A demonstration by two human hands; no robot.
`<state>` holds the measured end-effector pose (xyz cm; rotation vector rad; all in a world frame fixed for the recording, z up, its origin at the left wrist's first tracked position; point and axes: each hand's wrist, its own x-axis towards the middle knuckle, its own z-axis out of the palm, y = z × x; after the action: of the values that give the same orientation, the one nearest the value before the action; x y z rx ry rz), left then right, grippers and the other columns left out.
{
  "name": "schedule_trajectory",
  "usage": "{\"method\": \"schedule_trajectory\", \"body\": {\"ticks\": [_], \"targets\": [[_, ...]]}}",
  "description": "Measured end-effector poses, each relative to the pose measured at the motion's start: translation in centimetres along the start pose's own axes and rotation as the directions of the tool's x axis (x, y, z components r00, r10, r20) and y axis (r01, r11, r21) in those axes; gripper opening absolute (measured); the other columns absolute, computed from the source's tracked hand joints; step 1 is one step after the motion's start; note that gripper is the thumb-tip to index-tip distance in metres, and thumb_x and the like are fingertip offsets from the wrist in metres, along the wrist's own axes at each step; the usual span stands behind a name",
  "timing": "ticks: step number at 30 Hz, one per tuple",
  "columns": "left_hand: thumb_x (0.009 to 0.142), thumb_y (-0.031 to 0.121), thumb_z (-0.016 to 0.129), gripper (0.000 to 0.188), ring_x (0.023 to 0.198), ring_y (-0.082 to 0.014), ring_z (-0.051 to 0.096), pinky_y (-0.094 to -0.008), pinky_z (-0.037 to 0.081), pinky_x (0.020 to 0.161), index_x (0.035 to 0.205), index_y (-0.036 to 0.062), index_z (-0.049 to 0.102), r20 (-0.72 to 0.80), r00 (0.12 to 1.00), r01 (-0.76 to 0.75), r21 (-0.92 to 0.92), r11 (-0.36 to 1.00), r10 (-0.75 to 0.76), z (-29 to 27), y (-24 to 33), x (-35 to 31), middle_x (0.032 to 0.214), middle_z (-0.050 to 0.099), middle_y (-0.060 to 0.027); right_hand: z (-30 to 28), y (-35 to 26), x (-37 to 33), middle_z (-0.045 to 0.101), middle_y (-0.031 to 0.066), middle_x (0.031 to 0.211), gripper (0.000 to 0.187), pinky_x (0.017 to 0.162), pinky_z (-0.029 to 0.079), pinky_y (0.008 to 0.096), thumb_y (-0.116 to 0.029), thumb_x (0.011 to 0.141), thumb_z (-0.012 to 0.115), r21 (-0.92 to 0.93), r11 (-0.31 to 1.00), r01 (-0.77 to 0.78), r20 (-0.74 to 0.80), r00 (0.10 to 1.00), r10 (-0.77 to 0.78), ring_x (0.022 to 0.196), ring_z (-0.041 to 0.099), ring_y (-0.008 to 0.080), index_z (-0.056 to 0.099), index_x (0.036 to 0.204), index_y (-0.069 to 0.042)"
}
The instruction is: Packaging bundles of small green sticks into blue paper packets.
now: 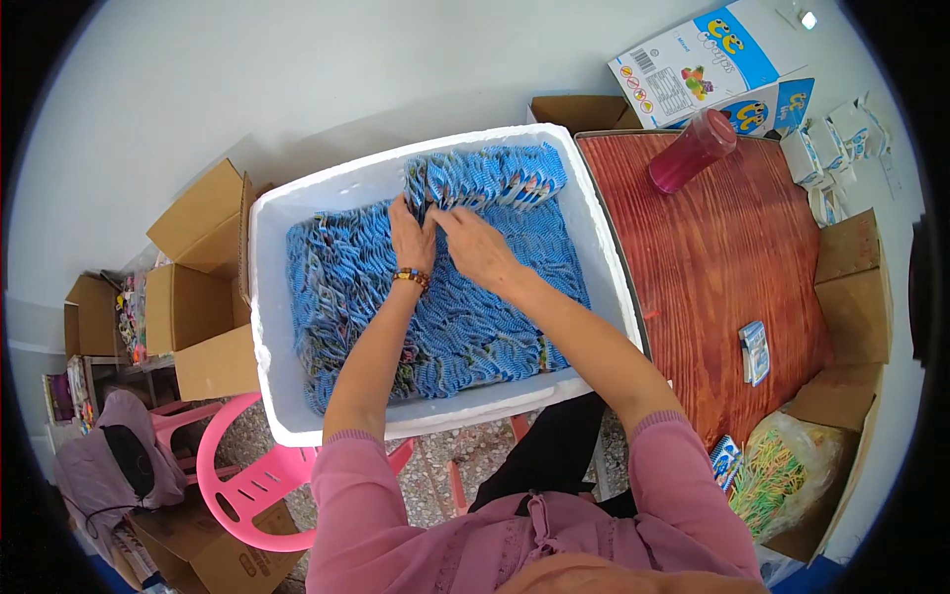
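Note:
A white foam box [327, 183] is filled with rows of small blue printed packets [465, 322], standing closely on edge. Along its far right side, another row of blue packets [495, 178] lies on top of the others. My left hand [411, 240], with a beaded bracelet at the wrist, is closed on packets at the left end of that upper row. Close beside it, my right hand [477, 246] has its fingers bent and its fingertips gripping the lower edge of the same packets. The packets partly hide the fingertips of both hands.
Right of the box is a red wood-grain table [712, 267] bearing a red bottle [693, 150] and a small stack of packets [755, 353]. Open cardboard boxes [203, 307] stand at left, near a pink chair [257, 475]. A clear bag of colourful strands [792, 475] sits lower right.

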<state>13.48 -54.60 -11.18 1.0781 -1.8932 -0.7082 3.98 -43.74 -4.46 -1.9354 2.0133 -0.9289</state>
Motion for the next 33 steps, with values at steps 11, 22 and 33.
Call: {"method": "schedule_trajectory", "body": {"ticks": [11, 22, 33], "targets": [[0.087, 0.015, 0.067, 0.06, 0.111, -0.0441, 0.052, -0.0452, 0.045, 0.093, 0.134, -0.0065, 0.038, 0.066, 0.996, -0.07, 0.075, 0.995, 0.065, -0.2, -0.9, -0.5, 0.124, 0.051, -0.0283, 0.0, -0.1, 2.5, 0.052, 0.0237, 0.116, 0.03, 0.085, 0.049, 0.0485, -0.005, 0.087, 0.048, 0.033, 0.994, -0.107, -0.043, 0.993, 0.109, 0.098, 0.058, 0.0425, 0.051, 0.116, 0.0], [0.081, 0.019, 0.076, 0.09, 0.127, -0.0428, 0.042, -0.0424, 0.036, 0.106, 0.145, -0.0101, 0.019, 0.072, 0.988, -0.146, 0.116, 0.982, 0.139, -0.1, -0.4, -0.6, 0.138, 0.042, -0.03, -2.5, 3.1, 0.8, 0.054, 0.0224, 0.119, 0.034, 0.092, 0.047, 0.0475, -0.006, 0.088, 0.05, 0.1, 0.987, -0.128, -0.109, 0.984, 0.138, 0.108, 0.056, 0.04, 0.053, 0.121, 0.0], [0.07, 0.042, 0.082, 0.11, 0.133, -0.0424, 0.037, -0.0448, 0.032, 0.11, 0.142, -0.0141, 0.021, -0.142, 0.989, 0.033, 0.415, 0.909, 0.029, 3.6, 3.0, 0.0, 0.145, 0.034, -0.0311, -12.3, -3.9, -13.8, 0.058, 0.0161, 0.115, 0.024, 0.084, 0.049, 0.0371, -0.009, 0.093, 0.054, 0.221, 0.943, -0.25, -0.066, 0.96, 0.271, 0.1, 0.06, 0.0333, 0.058, 0.116, -0.004]]}}
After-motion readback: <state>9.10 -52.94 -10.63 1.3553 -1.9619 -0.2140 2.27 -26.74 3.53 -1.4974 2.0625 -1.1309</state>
